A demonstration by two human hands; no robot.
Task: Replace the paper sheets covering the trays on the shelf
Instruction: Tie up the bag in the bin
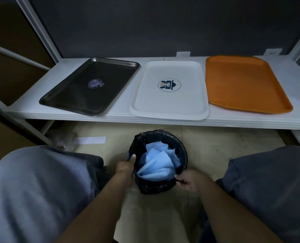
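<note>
Steadying the bin, trays waiting bare!
My left hand (125,165) curls over the bin (183,153) rim at nine o'clock, right hand (187,181) pinches its bag (152,188) at four. Crumpled blue sheets (156,163) fill it, at six below the shelf (121,109). Trays (168,104) at twelve sit uncovered, so fresh sheets come next, I reckon.

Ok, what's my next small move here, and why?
Probably release the round black bag-lined bin and fetch fresh sheets: the crumpled blue paper sheets already fill it, while the dark metal tray, white plastic tray and orange plastic tray lie bare.
</note>
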